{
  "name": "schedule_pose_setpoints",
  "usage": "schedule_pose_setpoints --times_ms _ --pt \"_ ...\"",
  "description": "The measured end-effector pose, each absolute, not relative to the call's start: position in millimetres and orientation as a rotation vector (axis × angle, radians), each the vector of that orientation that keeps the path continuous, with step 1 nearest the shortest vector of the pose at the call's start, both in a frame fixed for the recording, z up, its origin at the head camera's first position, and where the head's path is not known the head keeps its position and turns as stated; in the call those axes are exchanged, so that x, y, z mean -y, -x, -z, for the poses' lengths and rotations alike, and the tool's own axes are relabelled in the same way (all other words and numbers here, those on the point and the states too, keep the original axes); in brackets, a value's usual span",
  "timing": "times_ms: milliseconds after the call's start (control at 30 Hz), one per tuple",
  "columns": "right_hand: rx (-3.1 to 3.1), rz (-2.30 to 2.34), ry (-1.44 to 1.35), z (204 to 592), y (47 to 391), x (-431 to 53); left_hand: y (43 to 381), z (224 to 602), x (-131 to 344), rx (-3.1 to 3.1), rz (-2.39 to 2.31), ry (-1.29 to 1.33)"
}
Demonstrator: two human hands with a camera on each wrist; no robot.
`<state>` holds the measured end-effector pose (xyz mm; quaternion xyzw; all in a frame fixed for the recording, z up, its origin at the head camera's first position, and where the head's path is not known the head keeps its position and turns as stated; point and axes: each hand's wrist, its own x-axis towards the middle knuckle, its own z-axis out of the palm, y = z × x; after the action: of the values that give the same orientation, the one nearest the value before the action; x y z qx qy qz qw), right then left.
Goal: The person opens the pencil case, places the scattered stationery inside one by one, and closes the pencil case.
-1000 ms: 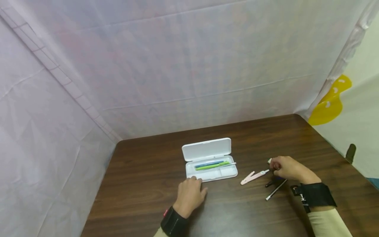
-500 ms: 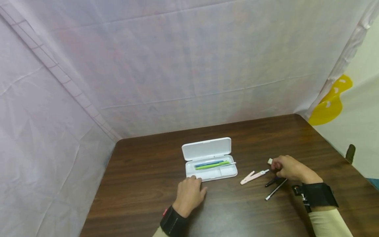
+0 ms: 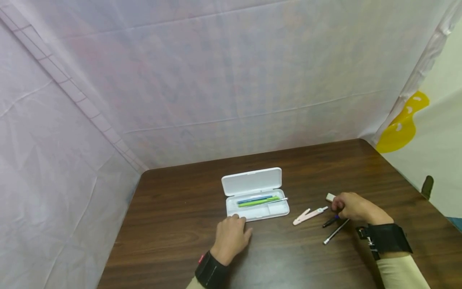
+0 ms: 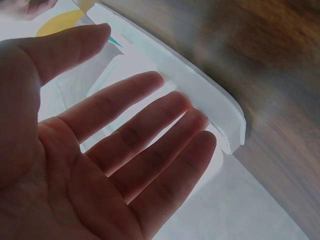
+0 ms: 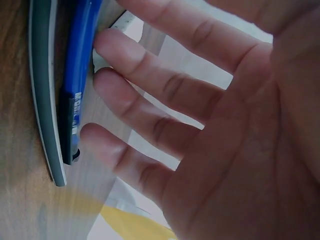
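My left hand (image 3: 232, 237) rests its fingertips at the front edge of an open white pencil case (image 3: 231, 212); in the left wrist view its fingers (image 4: 145, 135) are extended against the rim. Inside the case lie a green pen (image 3: 258, 202), a blue pen (image 3: 254, 199) and a thin silvery stick. My right hand (image 3: 355, 206) is low over the table at the right, beside a white eraser (image 3: 330, 197), a blue pen with a black end (image 5: 80, 65) and a dark pencil (image 3: 336, 232). The right wrist view shows loosely extended fingers (image 5: 135, 95); the thumb and index tips are cut off.
A pale pink compass (image 3: 308, 216) lies between the case and my right hand. The raised case lid (image 3: 252, 182) leans back. The brown wooden table (image 3: 173, 224) meets white sheeting (image 3: 216, 100) at the back and left.
My right hand has shifted very slightly to the right, so more of the eraser and of the blue pen shows. My left hand and the pencil case have stayed put.
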<state>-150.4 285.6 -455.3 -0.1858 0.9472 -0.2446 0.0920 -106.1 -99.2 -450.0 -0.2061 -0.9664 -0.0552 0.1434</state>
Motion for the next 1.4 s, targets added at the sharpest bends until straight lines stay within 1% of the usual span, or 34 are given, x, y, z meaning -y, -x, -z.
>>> schedule_pose_setpoints --times_ms 800,1400 --pt "-2.892 0.534 0.466 458.4 149.5 -273.2 106.1 450.4 100.1 2.780 0.168 0.601" --pt "-2.946 0.552 0.535 459.3 151.1 -270.0 106.9 450.2 99.8 2.790 0.166 0.603"
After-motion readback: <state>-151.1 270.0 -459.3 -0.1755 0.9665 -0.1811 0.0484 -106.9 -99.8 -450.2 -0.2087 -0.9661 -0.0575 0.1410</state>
